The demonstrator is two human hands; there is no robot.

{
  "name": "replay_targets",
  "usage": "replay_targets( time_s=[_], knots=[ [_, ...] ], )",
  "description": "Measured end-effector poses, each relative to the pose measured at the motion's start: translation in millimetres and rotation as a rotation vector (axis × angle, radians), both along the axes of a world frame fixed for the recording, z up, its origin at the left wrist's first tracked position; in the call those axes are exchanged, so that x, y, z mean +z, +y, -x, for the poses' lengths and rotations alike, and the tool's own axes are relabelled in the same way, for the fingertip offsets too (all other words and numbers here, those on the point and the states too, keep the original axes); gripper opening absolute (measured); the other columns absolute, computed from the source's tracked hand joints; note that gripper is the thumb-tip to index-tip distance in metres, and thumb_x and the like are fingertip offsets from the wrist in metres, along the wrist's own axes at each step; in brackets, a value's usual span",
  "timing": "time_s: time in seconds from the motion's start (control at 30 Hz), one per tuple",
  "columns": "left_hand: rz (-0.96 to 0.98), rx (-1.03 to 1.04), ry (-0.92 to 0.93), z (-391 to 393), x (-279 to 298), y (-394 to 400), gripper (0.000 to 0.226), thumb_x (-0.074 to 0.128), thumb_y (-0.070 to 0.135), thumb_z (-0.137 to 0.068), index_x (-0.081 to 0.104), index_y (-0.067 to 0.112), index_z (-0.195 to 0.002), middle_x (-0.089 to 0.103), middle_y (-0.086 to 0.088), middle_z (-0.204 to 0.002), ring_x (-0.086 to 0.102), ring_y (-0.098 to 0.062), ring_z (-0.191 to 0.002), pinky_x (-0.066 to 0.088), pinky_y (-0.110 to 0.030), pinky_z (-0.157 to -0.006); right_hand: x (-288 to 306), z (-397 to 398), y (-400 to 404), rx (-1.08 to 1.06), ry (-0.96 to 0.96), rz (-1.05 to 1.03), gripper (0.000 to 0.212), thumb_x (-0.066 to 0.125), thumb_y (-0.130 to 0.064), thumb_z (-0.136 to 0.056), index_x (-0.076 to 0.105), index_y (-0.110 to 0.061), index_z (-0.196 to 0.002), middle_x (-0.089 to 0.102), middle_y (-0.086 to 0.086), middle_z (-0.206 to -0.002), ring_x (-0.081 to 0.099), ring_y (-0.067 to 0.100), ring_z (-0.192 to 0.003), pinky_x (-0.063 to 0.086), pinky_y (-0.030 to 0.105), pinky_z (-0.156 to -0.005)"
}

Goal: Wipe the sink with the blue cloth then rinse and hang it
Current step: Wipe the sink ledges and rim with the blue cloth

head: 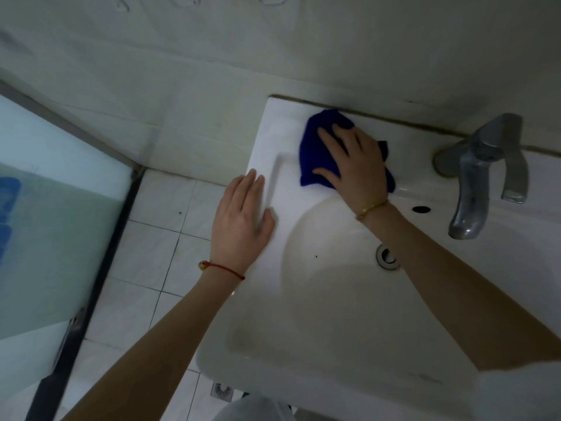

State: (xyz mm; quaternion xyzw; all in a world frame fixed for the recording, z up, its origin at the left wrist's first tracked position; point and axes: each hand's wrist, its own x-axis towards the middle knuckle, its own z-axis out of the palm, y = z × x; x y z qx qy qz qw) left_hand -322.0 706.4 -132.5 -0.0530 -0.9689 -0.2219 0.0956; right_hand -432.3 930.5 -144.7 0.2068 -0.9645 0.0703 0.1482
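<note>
— Starting nearest the camera: what sits closest?

— The front rim of the white ceramic sink [273, 387], with two bare forearms reaching over it. Below the rim, on the white tiled floor [145, 262], a small square floor drain [222, 390] shows.

— And what is in the basin?

— No loose things lie in the bowl. Its oval hollow looks yellowish and stained, with a round metal drain [387, 257] near the far right side and a tiny dark speck to the left of it. A dark oval overflow hole [421, 209] sits in the wall above the drain.

— Where are the hands?

— The left hand [241, 221] lies flat on the sink's left rim, fingers straight and together, holding nothing; a red string bracelet [221, 268] circles that wrist. Farther back, the right hand [353, 165] presses down on the deep blue fuzzy cloth [315, 153] with fingers spread and straight, not curled round it. A thin gold bracelet [371, 207] is on that wrist.

— So the cloth is where?

— On the sink's back-left ledge, bunched under the palm, just short of the wall [273, 56].

— Anything beyond?

— To the right, a grey metal faucet [476, 177] stands on the back ledge, spout pointing down over the bowl. At far left, a frosted glass panel [54, 208] in a dark frame.
</note>
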Motion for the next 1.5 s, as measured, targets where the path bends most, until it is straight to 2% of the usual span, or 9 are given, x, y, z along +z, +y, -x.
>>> replay_targets(
  time_s=[0.2, 0.47, 0.67, 0.77, 0.97, 1.1, 1.27, 1.37, 1.5],
  knots=[
    [0.000, -0.013, 0.025, 0.4, -0.4, -0.6, 0.053, 0.065, 0.015, -0.090, 0.051, -0.002, -0.138, 0.050, -0.017, -0.144, 0.045, -0.033, -0.135, 0.036, -0.043, -0.115, -4.4, 4.8, -27.2, 0.074, 0.071, -0.014, 0.063, 0.072, -0.039, -0.082, 0.052, -0.011, -0.136, 0.057, 0.014, -0.130, 0.055, 0.036, -0.110, 0.048, 0.045, -0.092],
    [0.000, 0.019, 0.005, 1.0, -1.6, 0.1, 0.059, 0.062, 0.018, -0.090, 0.045, -0.002, -0.143, 0.044, -0.018, -0.149, 0.041, -0.034, -0.137, 0.034, -0.044, -0.116, -4.1, -11.9, 19.6, -0.093, 0.010, 0.045, 0.068, 0.064, -0.049, -0.085, 0.047, -0.013, -0.140, 0.052, 0.015, -0.136, 0.048, 0.037, -0.118, 0.039, 0.047, -0.099],
    [0.023, 0.026, -0.030, 0.4, -1.4, 1.7, 0.059, 0.061, 0.021, -0.093, 0.042, 0.000, -0.146, 0.042, -0.016, -0.152, 0.038, -0.030, -0.139, 0.032, -0.040, -0.118, 7.2, 22.7, -45.6, 0.148, -0.067, -0.003, 0.073, 0.072, -0.043, -0.079, 0.046, -0.013, -0.141, 0.052, 0.014, -0.136, 0.049, 0.037, -0.119, 0.041, 0.047, -0.100],
    [-0.007, 0.025, -0.031, 0.7, -1.4, -0.6, 0.060, 0.062, 0.021, -0.092, 0.043, 0.001, -0.145, 0.043, -0.015, -0.151, 0.041, -0.030, -0.138, 0.037, -0.044, -0.114, 8.0, 18.0, -24.5, 0.190, -0.069, 0.025, 0.069, 0.068, -0.042, -0.084, 0.045, -0.014, -0.142, 0.051, 0.013, -0.137, 0.049, 0.036, -0.119, 0.040, 0.047, -0.101],
    [-0.034, 0.010, -0.011, 1.1, -3.6, -1.4, 0.060, 0.062, 0.019, -0.090, 0.044, -0.001, -0.144, 0.044, -0.018, -0.150, 0.043, -0.034, -0.135, 0.037, -0.045, -0.113, 1.9, -17.7, 53.6, -0.032, -0.027, 0.034, 0.066, 0.063, -0.047, -0.088, 0.044, -0.015, -0.142, 0.050, 0.014, -0.138, 0.045, 0.035, -0.120, 0.035, 0.044, -0.102],
    [-0.018, 0.005, -0.024, 0.7, -3.0, -0.1, 0.059, 0.060, 0.019, -0.091, 0.043, -0.003, -0.144, 0.042, -0.019, -0.151, 0.041, -0.035, -0.136, 0.035, -0.043, -0.116, 3.7, 7.4, 12.4, -0.010, -0.076, 0.048, 0.071, 0.059, -0.057, -0.085, 0.047, -0.015, -0.141, 0.051, 0.015, -0.136, 0.048, 0.037, -0.120, 0.037, 0.046, -0.100],
    [0.018, 0.017, -0.039, 0.9, -2.6, -0.3, 0.061, 0.062, 0.022, -0.093, 0.042, 0.000, -0.146, 0.041, -0.016, -0.152, 0.039, -0.031, -0.139, 0.030, -0.038, -0.119, 7.4, 28.1, -48.4, 0.162, -0.089, 0.068, 0.064, 0.061, -0.048, -0.085, 0.050, -0.013, -0.138, 0.054, 0.013, -0.135, 0.050, 0.036, -0.119, 0.039, 0.046, -0.101],
    [0.006, 0.021, -0.033, 0.4, -1.9, -1.8, 0.061, 0.063, 0.024, -0.092, 0.043, 0.002, -0.145, 0.042, -0.015, -0.152, 0.041, -0.031, -0.137, 0.028, -0.036, -0.118, 6.6, 12.9, -9.2, 0.153, -0.066, 0.054, 0.063, 0.055, -0.049, -0.089, 0.047, -0.015, -0.141, 0.051, 0.012, -0.138, 0.049, 0.035, -0.120, 0.037, 0.045, -0.102],
    [-0.016, 0.015, 0.002, 1.3, -3.2, -1.9, 0.060, 0.062, 0.021, -0.090, 0.046, -0.001, -0.143, 0.045, -0.017, -0.149, 0.044, -0.034, -0.133, 0.035, -0.042, -0.114, 6.2, -16.9, 52.0, -0.048, -0.080, 0.083, 0.064, 0.054, -0.052, -0.090, 0.044, -0.016, -0.143, 0.050, 0.013, -0.138, 0.046, 0.035, -0.121, 0.036, 0.044, -0.103]
  ],
)
